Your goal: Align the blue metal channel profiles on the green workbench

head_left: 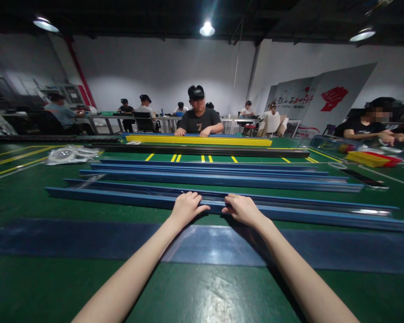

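A long blue U-shaped channel lies crosswise in front of me, its open side facing up. Near its middle, my left hand is closed over the near wall, fingers over the top edge and thumb on the front. A short gap to the right, my right hand holds the same wall with curled fingers. What the fingertips touch inside the channel is hidden. Between me and the channel, a flat, shiny, bluish see-through strip lies under my forearms.
More blue channels lie parallel just beyond. Farther back are a black rail and a yellow channel, where a co-worker rests both hands. Plastic-wrapped coils lie left; a phone and yellow tray lie right.
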{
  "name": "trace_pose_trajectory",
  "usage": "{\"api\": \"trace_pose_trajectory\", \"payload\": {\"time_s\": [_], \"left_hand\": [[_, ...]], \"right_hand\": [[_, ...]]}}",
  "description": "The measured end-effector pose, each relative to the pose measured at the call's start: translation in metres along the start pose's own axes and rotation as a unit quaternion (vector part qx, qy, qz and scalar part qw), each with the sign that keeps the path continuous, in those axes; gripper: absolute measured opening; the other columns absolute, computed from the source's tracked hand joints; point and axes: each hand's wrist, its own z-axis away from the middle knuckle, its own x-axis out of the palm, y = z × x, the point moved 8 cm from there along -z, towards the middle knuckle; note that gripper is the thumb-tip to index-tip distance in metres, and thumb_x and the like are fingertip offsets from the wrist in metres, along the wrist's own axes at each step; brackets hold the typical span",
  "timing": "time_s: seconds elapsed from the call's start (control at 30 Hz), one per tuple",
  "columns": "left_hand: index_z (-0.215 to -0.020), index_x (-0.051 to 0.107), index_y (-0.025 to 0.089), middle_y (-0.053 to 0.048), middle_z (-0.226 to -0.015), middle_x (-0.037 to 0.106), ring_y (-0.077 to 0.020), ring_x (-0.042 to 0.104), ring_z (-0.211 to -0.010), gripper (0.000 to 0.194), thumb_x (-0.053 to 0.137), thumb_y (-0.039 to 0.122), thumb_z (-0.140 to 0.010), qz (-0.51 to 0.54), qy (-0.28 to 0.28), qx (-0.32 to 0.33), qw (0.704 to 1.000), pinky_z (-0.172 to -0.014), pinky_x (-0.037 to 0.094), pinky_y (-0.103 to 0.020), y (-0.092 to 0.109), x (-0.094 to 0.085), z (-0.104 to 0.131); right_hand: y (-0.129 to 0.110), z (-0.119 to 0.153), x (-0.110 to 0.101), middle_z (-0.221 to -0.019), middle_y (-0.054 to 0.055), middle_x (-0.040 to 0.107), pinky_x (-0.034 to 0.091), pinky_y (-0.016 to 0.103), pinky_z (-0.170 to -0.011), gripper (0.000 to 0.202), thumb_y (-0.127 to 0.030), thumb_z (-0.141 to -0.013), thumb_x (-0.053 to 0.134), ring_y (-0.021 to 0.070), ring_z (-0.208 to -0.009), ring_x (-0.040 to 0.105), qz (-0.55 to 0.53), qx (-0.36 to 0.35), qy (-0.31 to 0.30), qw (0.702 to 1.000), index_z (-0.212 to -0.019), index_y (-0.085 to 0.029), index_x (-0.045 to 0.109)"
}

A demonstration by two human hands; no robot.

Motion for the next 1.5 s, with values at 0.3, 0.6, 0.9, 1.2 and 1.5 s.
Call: {"api": "trace_pose_trajectory", "payload": {"time_s": [0.3, 0.6, 0.9, 1.2, 1.5], "left_hand": [[-0.077, 0.056, 0.016, -0.004, -0.078, 0.062, -0.0176, 0.054, -0.076, 0.037, 0.050, 0.053, -0.077, -0.001, 0.002, 0.021, 1.000, -0.064, 0.033, -0.028, 0.007, -0.004, 0.000], [-0.089, 0.055, 0.017, -0.005, -0.085, 0.060, -0.0204, 0.053, -0.083, 0.036, 0.053, 0.051, -0.076, -0.016, -0.004, 0.052, 0.999, -0.069, 0.033, -0.031, 0.021, 0.000, 0.002], [-0.082, 0.055, 0.017, -0.005, -0.081, 0.060, -0.0191, 0.054, -0.079, 0.031, 0.052, 0.048, -0.078, -0.030, -0.026, 0.033, 0.999, -0.066, 0.032, -0.029, 0.027, 0.000, -0.002], [-0.092, 0.055, 0.018, -0.006, -0.089, 0.059, -0.0202, 0.052, -0.085, 0.032, 0.052, 0.047, -0.079, -0.016, -0.007, 0.042, 0.999, -0.069, 0.033, -0.030, 0.034, 0.002, -0.007], [-0.109, 0.050, 0.017, -0.007, -0.096, 0.060, -0.0207, 0.051, -0.089, 0.036, 0.050, 0.042, -0.082, -0.015, 0.007, 0.051, 0.999, -0.072, 0.032, -0.031, 0.037, 0.007, 0.000]], "right_hand": [[0.012, 0.009, -0.002, -0.085, 0.002, 0.061, 0.024, 0.024, -0.052, 0.015, -0.033, -0.082, 0.048, 0.0148, -0.074, 0.058, 0.023, 0.005, -0.012, 1.000, -0.076, -0.020, 0.055], [0.047, 0.030, -0.004, -0.080, 0.002, 0.060, 0.022, 0.024, -0.052, 0.016, -0.030, -0.081, 0.047, 0.0144, -0.072, 0.057, 0.028, 0.044, -0.015, 0.999, -0.070, -0.020, 0.053], [0.047, 0.033, -0.002, -0.080, 0.003, 0.059, 0.024, 0.025, -0.054, 0.014, -0.026, -0.080, 0.045, 0.0140, -0.069, 0.055, 0.050, 0.044, 0.012, 0.998, -0.070, -0.018, 0.053], [0.047, 0.033, -0.002, -0.084, 0.004, 0.060, 0.027, 0.025, -0.056, 0.014, -0.029, -0.080, 0.047, 0.0153, -0.074, 0.056, 0.044, 0.065, 0.006, 0.997, -0.073, -0.018, 0.054], [0.048, 0.033, 0.000, -0.084, 0.004, 0.059, 0.028, 0.024, -0.058, 0.015, -0.030, -0.080, 0.046, 0.0153, -0.074, 0.055, 0.029, 0.062, 0.010, 0.998, -0.075, -0.018, 0.053]]}}
